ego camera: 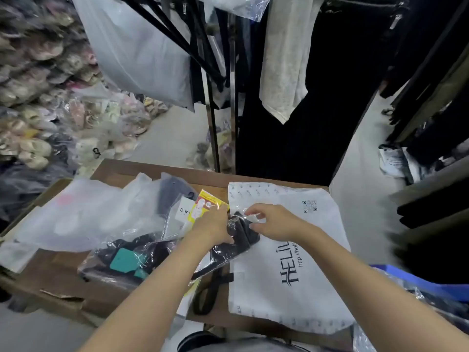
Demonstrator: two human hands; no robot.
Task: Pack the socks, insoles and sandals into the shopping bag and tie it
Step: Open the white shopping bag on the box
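Observation:
A white shopping bag [291, 265] with black lettering lies flat on the right of the brown table [63, 275]. At its left edge both hands hold a clear plastic packet of black socks [243, 232]. My left hand [213, 224] grips the packet's left side; my right hand [272, 221] pinches its clear wrapper from the right. A yellow and red insole packet [203, 207] lies just behind my left hand. Dark sandals with teal tags in clear plastic [127, 260] lie to the left. The bag's black handles [208, 290] hang toward the table's near edge.
Frosted plastic bags [91, 212] cover the table's left half. Heaps of bagged shoes [50, 97] fill the floor at left. A clothes rack [215, 123] with dark garments stands behind the table. A blue item in plastic [416, 283] sits at the right.

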